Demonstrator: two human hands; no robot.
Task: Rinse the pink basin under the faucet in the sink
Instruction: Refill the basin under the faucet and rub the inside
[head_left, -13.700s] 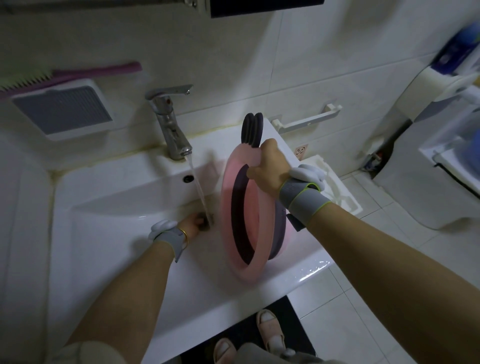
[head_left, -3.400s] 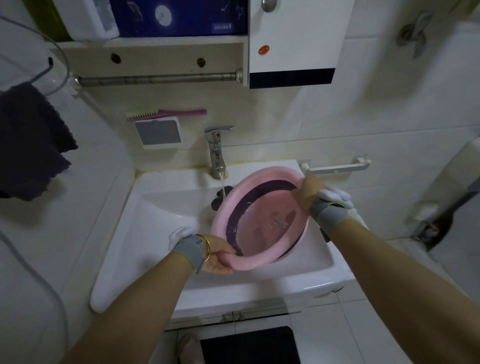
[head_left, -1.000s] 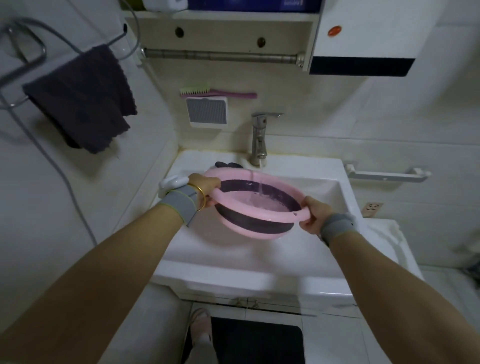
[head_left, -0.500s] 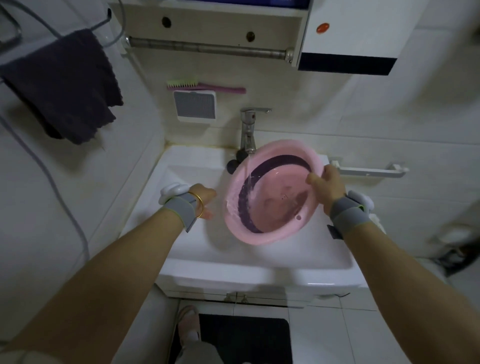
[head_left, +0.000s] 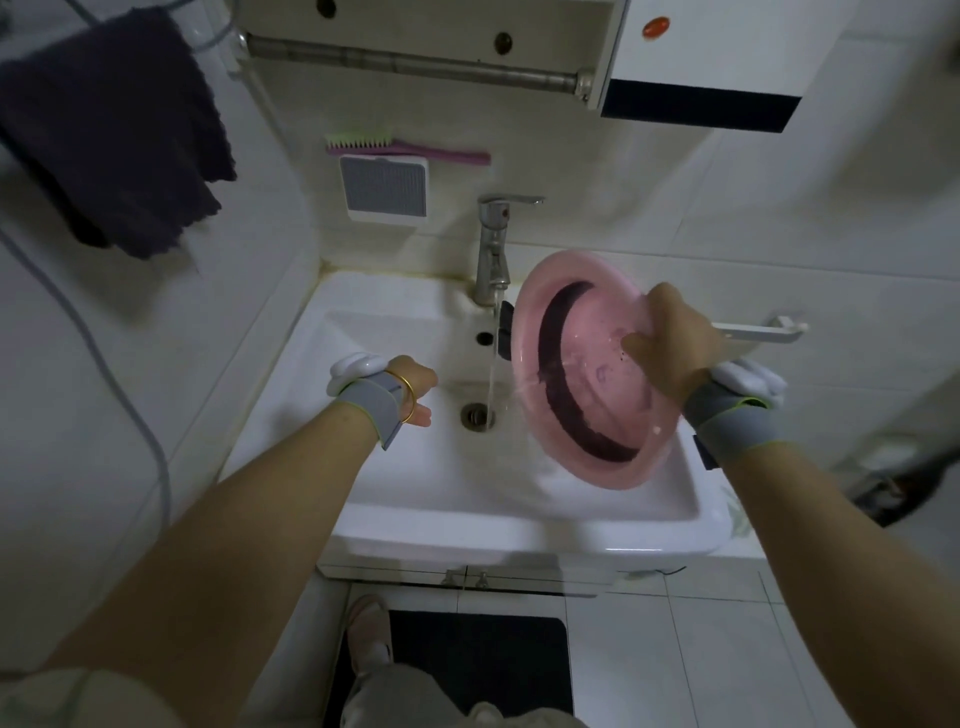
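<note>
Since half a second ago you've swung the pink basin (head_left: 587, 374) right, off the water stream, and tipped it steeper; your left hand (head_left: 415, 387) stays off it. Right hand (head_left: 672, 340) has its grip clamped on the basin's upper right rim, thumb inside the bowl, fingers behind. Basin hangs over the right half of the sink (head_left: 395, 483), open side facing you and left, lower rim near the sink's front right corner. Dark collapsible band shows as a ring inside; the bottom looks wet. Basin's left rim sits just beside the stream, not under it. Faucet (head_left: 493, 249) at the sink's back edge is running; water falls straight to the drain (head_left: 475, 415). Left hand hovers over the sink's left half, near the drain, holding nothing, fingers loosely curled, apart from the basin. Both wrists carry grey bands. Dark towel (head_left: 114, 130) hangs upper left; brush (head_left: 405, 148) lies on the wall vent (head_left: 387, 187).
</note>
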